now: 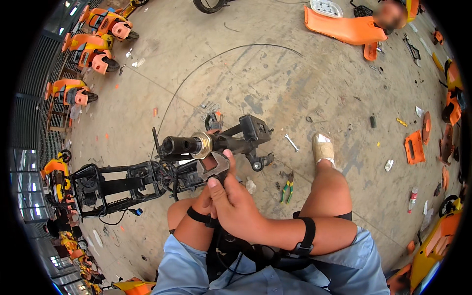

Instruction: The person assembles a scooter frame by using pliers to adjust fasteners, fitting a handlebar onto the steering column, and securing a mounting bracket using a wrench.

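Both my hands are closed together around the handle of a large grey wrench, apparently an adjustable one. My right hand lies on top, its thumb along the handle near the head. My left hand is tucked against it, its fingers mostly hidden. Right at the wrench head is a brass-coloured hex nut, threaded round the black tube of a stripped scooter frame. How far the jaws sit over the nut I cannot make out.
Right of the frame lie a spanner and green-handled pliers. My foot is planted nearby. Beyond them are an orange body panel and a bottle. A long black cable curves over the floor. Orange scooters stand left.
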`<control>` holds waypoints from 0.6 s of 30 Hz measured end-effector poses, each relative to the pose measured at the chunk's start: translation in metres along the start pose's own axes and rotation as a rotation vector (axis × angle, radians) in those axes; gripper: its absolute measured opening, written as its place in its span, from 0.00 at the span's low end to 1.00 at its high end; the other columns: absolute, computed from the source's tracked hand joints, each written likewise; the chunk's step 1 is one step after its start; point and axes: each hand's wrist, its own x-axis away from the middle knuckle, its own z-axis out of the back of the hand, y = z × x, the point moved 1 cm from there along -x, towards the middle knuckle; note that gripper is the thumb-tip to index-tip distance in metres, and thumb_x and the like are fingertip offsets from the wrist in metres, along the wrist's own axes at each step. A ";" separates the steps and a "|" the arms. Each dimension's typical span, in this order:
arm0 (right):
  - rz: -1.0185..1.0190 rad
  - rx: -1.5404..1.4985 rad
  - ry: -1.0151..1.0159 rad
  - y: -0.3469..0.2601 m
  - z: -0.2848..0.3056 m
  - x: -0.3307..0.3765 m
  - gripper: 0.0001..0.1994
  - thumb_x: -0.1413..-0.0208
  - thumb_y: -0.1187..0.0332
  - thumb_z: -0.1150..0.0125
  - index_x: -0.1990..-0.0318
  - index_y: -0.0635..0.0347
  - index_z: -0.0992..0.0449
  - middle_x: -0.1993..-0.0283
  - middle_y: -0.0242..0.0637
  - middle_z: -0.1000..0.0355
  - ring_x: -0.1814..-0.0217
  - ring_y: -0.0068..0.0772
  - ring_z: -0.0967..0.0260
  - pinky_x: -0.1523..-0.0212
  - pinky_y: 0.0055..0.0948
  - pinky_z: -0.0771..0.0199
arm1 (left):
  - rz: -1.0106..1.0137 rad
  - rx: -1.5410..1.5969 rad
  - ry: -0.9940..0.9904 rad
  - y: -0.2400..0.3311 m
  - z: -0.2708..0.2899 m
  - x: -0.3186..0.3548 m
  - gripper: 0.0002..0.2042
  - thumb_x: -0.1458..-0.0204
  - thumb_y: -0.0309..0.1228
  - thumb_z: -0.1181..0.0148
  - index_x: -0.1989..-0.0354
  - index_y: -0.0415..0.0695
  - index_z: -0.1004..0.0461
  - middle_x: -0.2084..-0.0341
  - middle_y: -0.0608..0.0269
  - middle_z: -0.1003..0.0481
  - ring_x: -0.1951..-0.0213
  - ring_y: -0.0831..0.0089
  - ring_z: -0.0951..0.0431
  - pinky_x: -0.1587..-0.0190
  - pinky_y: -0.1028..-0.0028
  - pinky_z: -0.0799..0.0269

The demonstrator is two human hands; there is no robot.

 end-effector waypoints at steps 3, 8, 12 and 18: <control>-0.037 -0.070 -0.017 -0.001 -0.011 0.004 0.14 0.28 0.62 0.54 0.61 0.67 0.37 0.71 0.41 0.25 0.75 0.30 0.27 0.74 0.30 0.30 | 0.338 0.707 0.039 -0.009 0.011 -0.003 0.22 0.35 0.29 0.49 0.33 0.41 0.42 0.43 0.62 0.34 0.43 0.76 0.34 0.39 0.77 0.37; -0.005 -0.142 0.046 0.005 -0.025 0.001 0.14 0.28 0.63 0.54 0.62 0.68 0.36 0.70 0.41 0.24 0.76 0.26 0.29 0.74 0.27 0.29 | 0.269 0.112 0.010 0.018 0.002 -0.007 0.22 0.33 0.27 0.54 0.31 0.41 0.43 0.43 0.61 0.33 0.43 0.75 0.33 0.37 0.76 0.38; 0.055 -0.195 0.097 0.008 -0.036 0.000 0.14 0.28 0.64 0.55 0.62 0.69 0.36 0.68 0.42 0.23 0.75 0.27 0.28 0.73 0.27 0.28 | 0.203 -0.235 0.034 0.031 -0.005 -0.005 0.23 0.34 0.25 0.55 0.31 0.41 0.45 0.42 0.60 0.32 0.45 0.75 0.31 0.39 0.77 0.37; 0.073 -0.267 0.175 0.010 -0.057 -0.004 0.14 0.28 0.67 0.57 0.64 0.69 0.37 0.67 0.46 0.23 0.74 0.29 0.27 0.71 0.29 0.26 | 0.196 0.237 0.130 0.008 0.003 0.001 0.22 0.36 0.26 0.52 0.34 0.40 0.43 0.46 0.60 0.31 0.48 0.73 0.30 0.42 0.75 0.35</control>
